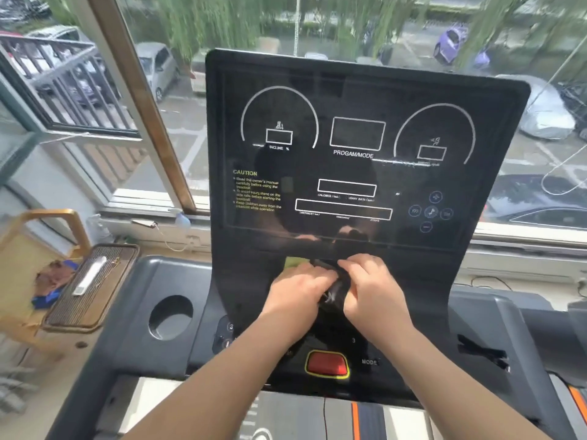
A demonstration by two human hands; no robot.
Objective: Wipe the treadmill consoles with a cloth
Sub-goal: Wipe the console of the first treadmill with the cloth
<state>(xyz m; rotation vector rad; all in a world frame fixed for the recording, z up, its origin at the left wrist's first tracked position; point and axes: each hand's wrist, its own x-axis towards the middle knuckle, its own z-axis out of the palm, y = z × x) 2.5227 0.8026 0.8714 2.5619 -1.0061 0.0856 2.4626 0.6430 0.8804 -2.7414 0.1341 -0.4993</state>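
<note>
Off to the left stood a light wooden side table [71, 219] with a dark slatted tray [92, 289] on it, a pale flat bar lying along the slats, and some crumpled brown and blue fabric [50, 285] just beside the tray. Behind it ran the gold-framed window [139, 100], looking down on parked cars. Next came the grey plastic deck of the treadmill with its round cup holder [171, 317]. The tall glossy black treadmill console [359, 173] rose in the middle, printed with white dials, boxes and a yellow caution notice. Low on that console, under the display panel, the person's left hand [297, 292] lay knuckles up, fingers curled down onto a dark crumpled cloth [333, 289], with a small yellow-green patch [293, 262] showing just above the knuckles; I could not tell whether that patch belonged to the cloth. The right hand [370, 289] was touching the cloth from the other side, its fingers bent and pinching the bunched fabric, so the cloth sat gathered between both hands against the console face. Below them was the red stop button with a yellow rim [327, 365], and beside it the word MODE.
</note>
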